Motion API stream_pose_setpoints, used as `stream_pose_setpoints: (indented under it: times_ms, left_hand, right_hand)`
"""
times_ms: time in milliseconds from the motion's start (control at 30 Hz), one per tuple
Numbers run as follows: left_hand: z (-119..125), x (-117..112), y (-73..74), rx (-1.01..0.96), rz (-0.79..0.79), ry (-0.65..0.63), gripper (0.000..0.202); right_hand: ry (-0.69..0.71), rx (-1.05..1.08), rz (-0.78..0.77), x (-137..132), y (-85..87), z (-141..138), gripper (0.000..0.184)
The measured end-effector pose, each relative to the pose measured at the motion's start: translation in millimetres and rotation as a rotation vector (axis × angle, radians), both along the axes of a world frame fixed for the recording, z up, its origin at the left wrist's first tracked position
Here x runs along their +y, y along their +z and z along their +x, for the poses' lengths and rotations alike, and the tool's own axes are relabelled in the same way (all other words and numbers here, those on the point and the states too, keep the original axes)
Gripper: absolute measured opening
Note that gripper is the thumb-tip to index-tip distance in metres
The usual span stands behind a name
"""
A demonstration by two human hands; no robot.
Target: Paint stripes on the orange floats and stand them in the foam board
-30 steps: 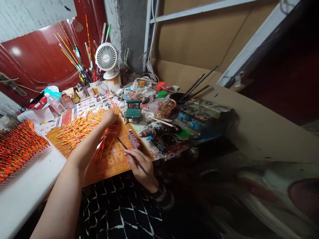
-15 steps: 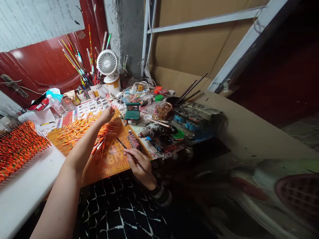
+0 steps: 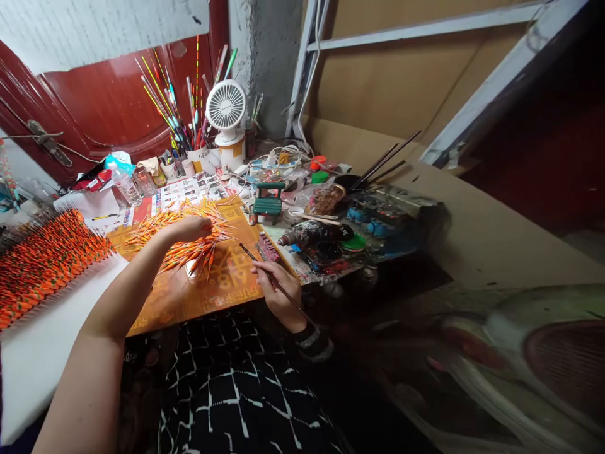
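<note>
My left hand (image 3: 191, 228) reaches over a loose pile of orange fishing floats (image 3: 189, 253), with its fingers curled down at the pile's right part. Its fingertips are hidden, so whatever they pinch cannot be made out. In my right hand (image 3: 282, 295) is a thin dark paintbrush (image 3: 269, 275), held like a pen with its tip pointing up and left above the orange board (image 3: 189, 302). Just beyond the brush lies a small mauve notched block (image 3: 268, 246). A little green bench-shaped stand (image 3: 268, 203) is behind it.
At the left, rows of orange floats (image 3: 51, 265) stand in a white foam block (image 3: 42, 359). A white fan (image 3: 226, 106) and cups of long floats stand at the back. Paint pots, a dark bottle (image 3: 307, 233) and a green lid (image 3: 354, 242) crowd the right side.
My left hand has come back and lower onto the float pile. My right hand keeps its hold on the paintbrush. The whole view has shifted, so the scene sits further right.
</note>
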State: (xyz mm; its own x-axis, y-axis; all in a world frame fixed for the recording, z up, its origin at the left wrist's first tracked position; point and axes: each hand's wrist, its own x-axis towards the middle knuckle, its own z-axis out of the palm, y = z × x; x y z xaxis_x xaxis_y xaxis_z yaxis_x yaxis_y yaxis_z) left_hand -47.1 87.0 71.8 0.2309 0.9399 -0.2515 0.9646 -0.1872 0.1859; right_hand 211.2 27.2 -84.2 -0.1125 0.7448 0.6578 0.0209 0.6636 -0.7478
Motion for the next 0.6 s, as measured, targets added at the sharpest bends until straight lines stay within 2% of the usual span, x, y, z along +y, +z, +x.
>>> stream_pose_setpoints:
  times_ms: [100, 233, 433, 600]
  left_hand:
    - [-3, -16, -9.3, 0.083, 0.005, -0.016, 0.013]
    - [1, -27, -24.2, 0.167, 0.051, 0.048, 0.017]
    - [10, -32, -44.4, 0.203, 0.131, 0.120, 0.023]
    - [7, -30, -51.4, 0.147, 0.194, 0.136, 0.019]
  right_hand:
    - [-0.033, 0.002, -0.032, -1, -3.3, -1, 0.022]
    - [-0.040, 0.003, -0.042, 0, -6.0, -2, 0.021]
    - [-0.054, -0.002, -0.040, 0, -4.4, -4, 0.020]
    - [-0.045, 0.006, -0.023, 2, -1.6, -6, 0.020]
